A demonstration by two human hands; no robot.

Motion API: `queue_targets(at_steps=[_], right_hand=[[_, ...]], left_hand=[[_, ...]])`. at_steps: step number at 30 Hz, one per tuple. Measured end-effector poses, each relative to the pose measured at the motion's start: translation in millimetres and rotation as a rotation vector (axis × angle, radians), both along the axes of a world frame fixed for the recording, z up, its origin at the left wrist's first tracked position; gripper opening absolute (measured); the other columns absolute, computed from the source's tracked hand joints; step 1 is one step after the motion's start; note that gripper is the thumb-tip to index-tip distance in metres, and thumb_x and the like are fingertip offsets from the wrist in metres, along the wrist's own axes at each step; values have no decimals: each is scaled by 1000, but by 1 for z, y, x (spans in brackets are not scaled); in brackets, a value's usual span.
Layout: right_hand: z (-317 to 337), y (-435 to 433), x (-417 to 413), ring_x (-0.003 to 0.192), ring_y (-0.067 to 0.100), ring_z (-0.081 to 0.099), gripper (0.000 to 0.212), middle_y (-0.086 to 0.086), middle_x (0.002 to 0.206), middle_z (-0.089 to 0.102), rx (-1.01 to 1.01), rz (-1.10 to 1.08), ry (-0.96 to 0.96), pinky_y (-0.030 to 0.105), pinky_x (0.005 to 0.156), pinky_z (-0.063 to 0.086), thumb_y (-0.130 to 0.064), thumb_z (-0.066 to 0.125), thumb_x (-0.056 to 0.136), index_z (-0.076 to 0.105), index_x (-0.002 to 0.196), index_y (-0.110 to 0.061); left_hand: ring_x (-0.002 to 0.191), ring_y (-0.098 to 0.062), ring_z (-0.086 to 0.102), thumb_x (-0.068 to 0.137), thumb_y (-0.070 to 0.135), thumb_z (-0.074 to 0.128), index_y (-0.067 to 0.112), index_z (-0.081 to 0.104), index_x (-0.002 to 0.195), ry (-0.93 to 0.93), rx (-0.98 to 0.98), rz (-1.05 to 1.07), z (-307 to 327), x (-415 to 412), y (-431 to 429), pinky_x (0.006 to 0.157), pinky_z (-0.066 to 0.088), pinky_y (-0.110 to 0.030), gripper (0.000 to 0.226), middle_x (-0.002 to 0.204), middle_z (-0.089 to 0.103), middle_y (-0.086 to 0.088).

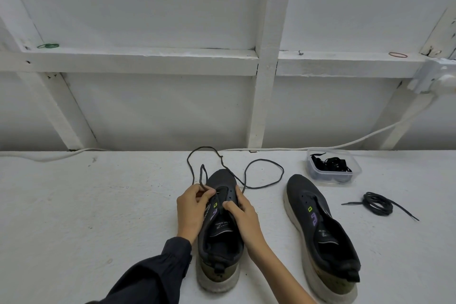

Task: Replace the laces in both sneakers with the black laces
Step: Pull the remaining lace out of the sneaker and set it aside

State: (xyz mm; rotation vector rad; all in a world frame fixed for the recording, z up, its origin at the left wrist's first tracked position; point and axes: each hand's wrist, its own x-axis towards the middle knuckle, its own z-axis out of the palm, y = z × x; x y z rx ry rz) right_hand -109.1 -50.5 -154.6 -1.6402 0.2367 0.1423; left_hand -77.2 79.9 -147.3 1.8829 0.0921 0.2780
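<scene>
So, barely started, I'd say. The sneaker (219, 249) in front of the person sits on the bench (98, 205), toe pointing away. It has one dark lace (282, 172) through what looks like just the lowest eyelets, and the rest of the holes are bare. Both long ends flop out in loops past the toe.

The left hand (192, 207) is pinching the lace right by the eyelets. The right hand (244, 215) has its fingers wrapped round the far side of the upper, thumb pressed down by the tongue.

The other sneaker (320, 229), just to the right, has no lace at all, so the old one's already out. There's a coiled lace (377, 203) lying further right, and a clear tub (330, 179) behind it with more black laces. Can't honestly tell whether the coil is an old one or the spare.

Still to go: nearly all of this shoe's lacing, plus the whole second shoe.
</scene>
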Motion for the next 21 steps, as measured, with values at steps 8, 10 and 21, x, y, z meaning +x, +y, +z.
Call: queue_targets(at_steps=[8,10,21], right_hand=[[0,-1,0,121,13,56,76,-7,137,57,17,0,-15,41,103,49,-52,63,71,42,143,-42],[0,-1,-1,121,13,57,77,-8,137,57,24,-1,-14,40,103,49,-52,64,70,41,143,-42],[24,-4,-9,126,0,42,60,-17,138,43,-137,4,-126,13,102,32,-37,63,91,39,146,-29]], left_hand=[[75,-3,67,83,3,71,19,71,78,-53,-19,-9,2,-6,3,73,53,-15,18,79,72,5],[71,-5,66,86,4,69,17,68,78,-37,-38,4,3,-5,1,70,53,-16,15,77,71,4],[64,-12,64,90,6,64,10,64,84,40,-324,-92,28,-3,-7,64,55,-21,7,71,68,-6]])
